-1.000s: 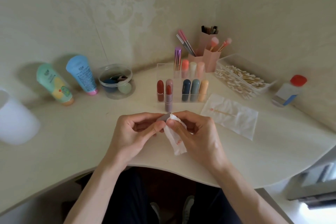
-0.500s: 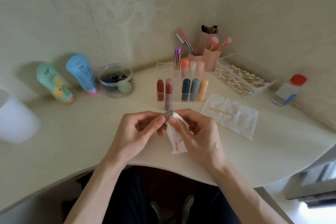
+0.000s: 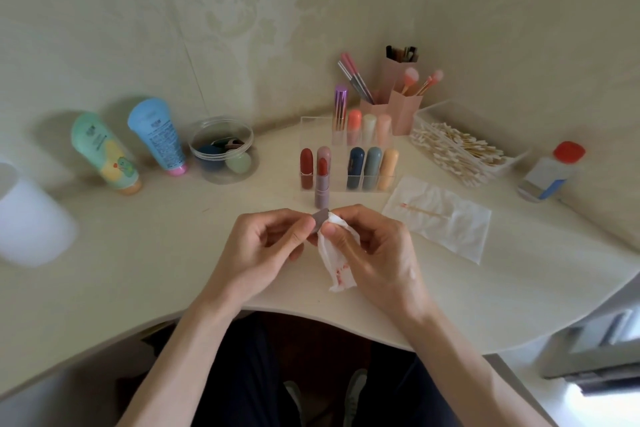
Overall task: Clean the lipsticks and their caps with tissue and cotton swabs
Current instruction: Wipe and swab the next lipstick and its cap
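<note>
cap [image 3: 320, 217] pinched by left hand [image 3: 263, 250]; tissue [image 3: 337, 270] by right hand [image 3: 377, 253]; lipstick [image 3: 322, 184] upright behind

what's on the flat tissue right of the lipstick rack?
One cotton swab lies on the flat tissue, its reddish tip pointing left. Nothing else shows on it. Whatever is under the tissue is covered.

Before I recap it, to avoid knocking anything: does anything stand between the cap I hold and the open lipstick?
Nothing visible: only bare table lies between the cap in your left hand and the open lipstick. The tissue hangs on the near side.
</note>
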Action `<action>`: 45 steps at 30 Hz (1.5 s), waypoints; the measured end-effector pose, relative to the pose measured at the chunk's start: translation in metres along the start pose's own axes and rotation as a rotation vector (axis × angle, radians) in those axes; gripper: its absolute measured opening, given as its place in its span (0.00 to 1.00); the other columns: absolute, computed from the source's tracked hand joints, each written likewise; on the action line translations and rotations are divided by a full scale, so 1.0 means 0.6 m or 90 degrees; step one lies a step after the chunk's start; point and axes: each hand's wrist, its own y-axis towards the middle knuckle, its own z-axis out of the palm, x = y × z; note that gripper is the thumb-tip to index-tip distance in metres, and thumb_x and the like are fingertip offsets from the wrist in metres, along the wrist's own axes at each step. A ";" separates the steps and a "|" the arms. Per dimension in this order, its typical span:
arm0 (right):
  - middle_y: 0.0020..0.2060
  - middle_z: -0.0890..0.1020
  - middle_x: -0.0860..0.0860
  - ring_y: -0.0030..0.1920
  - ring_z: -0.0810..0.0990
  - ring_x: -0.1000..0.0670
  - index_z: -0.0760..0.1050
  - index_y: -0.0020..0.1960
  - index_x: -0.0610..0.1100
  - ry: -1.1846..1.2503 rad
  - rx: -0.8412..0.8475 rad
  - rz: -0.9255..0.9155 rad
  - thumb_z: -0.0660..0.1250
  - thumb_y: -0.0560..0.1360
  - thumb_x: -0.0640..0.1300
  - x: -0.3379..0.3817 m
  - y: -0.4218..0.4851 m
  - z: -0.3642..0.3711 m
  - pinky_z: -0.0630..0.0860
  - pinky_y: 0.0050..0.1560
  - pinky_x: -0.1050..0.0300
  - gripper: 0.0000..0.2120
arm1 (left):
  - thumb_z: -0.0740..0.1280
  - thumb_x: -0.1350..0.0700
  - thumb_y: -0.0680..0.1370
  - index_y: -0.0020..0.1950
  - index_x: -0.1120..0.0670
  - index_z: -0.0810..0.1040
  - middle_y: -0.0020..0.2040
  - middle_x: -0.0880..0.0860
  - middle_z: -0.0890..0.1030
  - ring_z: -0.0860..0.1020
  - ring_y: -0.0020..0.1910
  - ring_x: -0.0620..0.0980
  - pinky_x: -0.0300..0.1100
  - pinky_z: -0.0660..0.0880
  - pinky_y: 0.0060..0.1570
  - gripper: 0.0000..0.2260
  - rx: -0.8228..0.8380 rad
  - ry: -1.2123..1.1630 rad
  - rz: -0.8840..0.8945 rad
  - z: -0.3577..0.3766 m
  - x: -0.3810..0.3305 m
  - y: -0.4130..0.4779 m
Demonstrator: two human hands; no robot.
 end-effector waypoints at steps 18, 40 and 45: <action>0.40 0.87 0.46 0.33 0.85 0.44 0.86 0.53 0.42 0.004 -0.006 0.020 0.71 0.82 0.41 -0.005 0.004 0.002 0.80 0.34 0.48 0.05 | 0.75 0.52 0.75 0.53 0.53 0.87 0.44 0.52 0.87 0.84 0.41 0.53 0.45 0.79 0.43 0.10 -0.019 0.045 0.024 -0.002 0.009 0.004; 0.44 0.87 0.52 0.39 0.83 0.56 0.85 0.55 0.43 -0.078 0.010 -0.036 0.69 0.84 0.39 -0.007 0.019 -0.054 0.75 0.41 0.63 0.06 | 0.76 0.55 0.74 0.53 0.58 0.85 0.40 0.53 0.86 0.83 0.38 0.52 0.36 0.78 0.42 0.10 0.028 -0.017 0.007 0.036 0.002 0.036; 0.44 0.88 0.56 0.40 0.84 0.57 0.85 0.53 0.42 -0.031 0.001 -0.045 0.69 0.83 0.36 -0.007 0.016 -0.053 0.78 0.41 0.63 0.07 | 0.66 0.51 0.82 0.55 0.55 0.85 0.39 0.53 0.85 0.79 0.32 0.53 0.34 0.71 0.34 0.11 0.062 -0.038 -0.026 0.038 -0.006 0.030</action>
